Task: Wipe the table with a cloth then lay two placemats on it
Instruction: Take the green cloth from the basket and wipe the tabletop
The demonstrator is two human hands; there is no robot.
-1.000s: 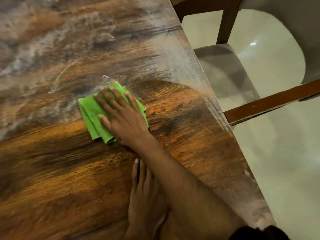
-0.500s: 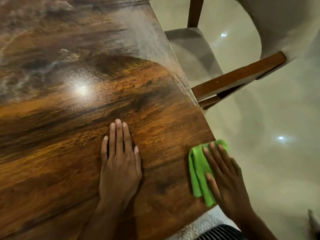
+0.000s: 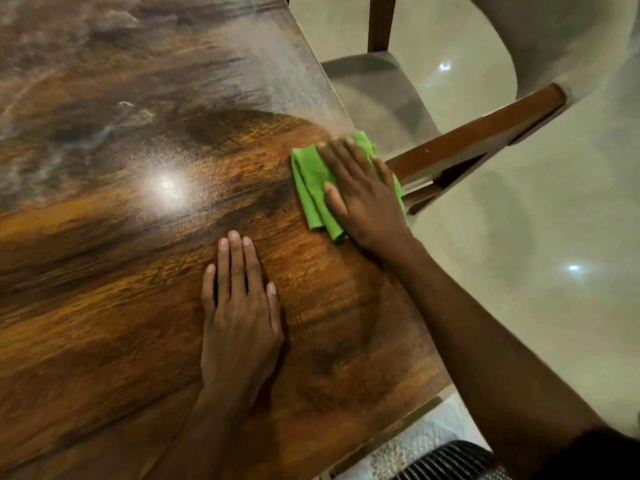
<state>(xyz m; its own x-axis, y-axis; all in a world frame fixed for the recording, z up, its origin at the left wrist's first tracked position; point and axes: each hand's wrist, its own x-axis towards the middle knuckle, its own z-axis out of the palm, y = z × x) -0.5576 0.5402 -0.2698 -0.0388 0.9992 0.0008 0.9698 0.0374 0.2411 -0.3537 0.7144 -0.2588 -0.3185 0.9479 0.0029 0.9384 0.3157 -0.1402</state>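
While the left hand (image 3: 239, 317) lies flat and empty on the wooden table (image 3: 104, 306), the right hand (image 3: 363, 192), fingers spread, presses the folded green cloth (image 3: 311, 181) at the table's right edge.

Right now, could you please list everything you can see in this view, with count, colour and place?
table: one, glossy brown wood grain, fills the left and centre; far part hazy grey, near part looks clean
cloth: one, bright green, folded, flat on the table at its right edge
chair: one, brown wooden frame with grey seat and pale curved back, beside the table's right edge
floor: pale glossy tiles with light reflections, on the right
placemats: none in view
left hand: one, flat on the table, fingers together, touching no object
right hand: one, palm down, pressing on the cloth
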